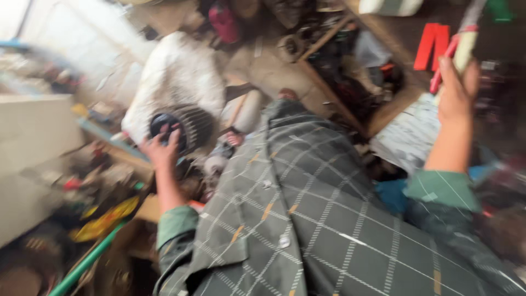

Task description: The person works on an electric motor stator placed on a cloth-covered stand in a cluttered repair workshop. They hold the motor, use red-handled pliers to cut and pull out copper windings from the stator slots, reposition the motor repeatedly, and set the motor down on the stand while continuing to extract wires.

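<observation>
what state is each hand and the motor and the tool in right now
left hand: grip on the motor's dark end
finned motor: lying on its side on the bench
right hand: raised, closed on a tool
red-handled tool: held up, blurred

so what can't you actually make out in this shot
- Head view, right hand: it grips a pale tool with red handles; motion blur hides its kind, and the top edge cuts off its end.
- Left hand: rests on a ribbed motor's dark end cap; its palm hides the contact.
- Left-side clutter: smeared by blur.
- Floor below: hidden by the checked shirt.
</observation>
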The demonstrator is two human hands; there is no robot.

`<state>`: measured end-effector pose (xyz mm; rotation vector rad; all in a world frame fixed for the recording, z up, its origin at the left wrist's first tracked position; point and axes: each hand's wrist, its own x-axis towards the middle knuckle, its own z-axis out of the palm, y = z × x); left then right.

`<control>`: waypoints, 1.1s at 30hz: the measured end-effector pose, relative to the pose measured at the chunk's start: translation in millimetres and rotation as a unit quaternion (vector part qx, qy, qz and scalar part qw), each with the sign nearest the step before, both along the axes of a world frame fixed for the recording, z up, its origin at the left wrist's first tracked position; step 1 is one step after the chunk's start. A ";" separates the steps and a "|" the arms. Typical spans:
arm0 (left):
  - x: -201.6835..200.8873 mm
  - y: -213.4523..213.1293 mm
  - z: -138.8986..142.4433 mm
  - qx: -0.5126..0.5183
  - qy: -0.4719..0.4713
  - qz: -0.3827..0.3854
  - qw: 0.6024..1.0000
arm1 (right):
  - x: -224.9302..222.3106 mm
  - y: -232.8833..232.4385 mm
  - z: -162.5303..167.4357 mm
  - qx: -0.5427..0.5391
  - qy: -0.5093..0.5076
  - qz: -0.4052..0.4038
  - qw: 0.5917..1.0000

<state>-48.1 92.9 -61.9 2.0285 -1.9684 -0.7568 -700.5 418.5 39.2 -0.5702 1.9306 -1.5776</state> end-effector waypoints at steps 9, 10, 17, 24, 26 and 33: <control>53.7 -46.5 -16.9 -0.137 0.275 0.157 0.939 | 247.1 -231.2 18.8 0.038 -0.320 0.470 0.822; 57.6 -51.3 -17.0 -0.090 0.228 0.170 0.954 | 274.1 -251.9 14.9 0.075 -0.320 0.515 0.792; 57.2 -29.3 -18.9 -0.022 0.185 0.056 0.981 | 395.5 -333.5 -15.8 0.402 -0.285 0.607 0.624; 46.4 9.6 -25.8 -0.002 0.255 0.070 0.964 | 441.3 -371.2 -28.8 0.549 -0.139 0.604 0.561; 45.6 14.3 -28.6 -0.010 0.267 0.065 0.961 | 444.6 -376.6 -29.6 0.508 -0.139 0.639 0.560; 49.8 -9.5 -45.4 -0.113 0.258 0.135 0.950 | 421.0 -366.2 -54.1 0.471 0.002 0.652 0.595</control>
